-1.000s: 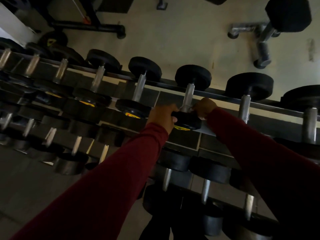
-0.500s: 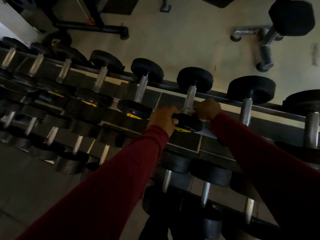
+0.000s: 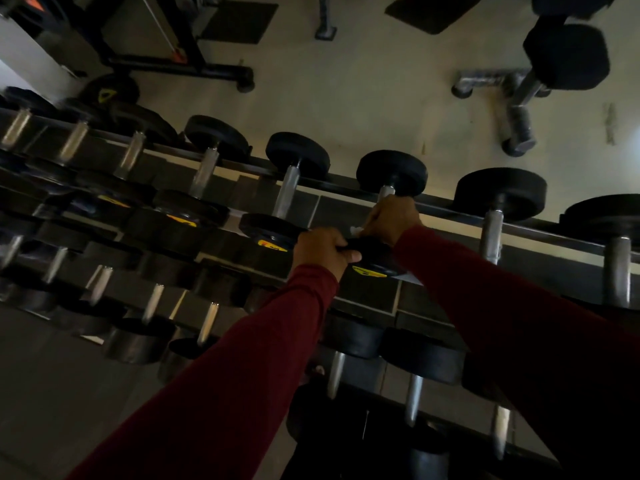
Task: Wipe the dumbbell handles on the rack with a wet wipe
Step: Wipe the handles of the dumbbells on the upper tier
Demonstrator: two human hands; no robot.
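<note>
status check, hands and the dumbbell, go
Left hand grips near weight head. Right hand wraps wet wipe round handle. Nothing in the way.

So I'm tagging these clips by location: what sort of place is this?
Most likely a gym's free-weights area. A long tiered rack holds rows of black dumbbells, a padded bench stands on the floor beyond, and a weight-machine frame sits at upper left.

A gym: tiered dumbbell rack (image 3: 450, 209), weight bench (image 3: 568, 57) on the floor.
</note>
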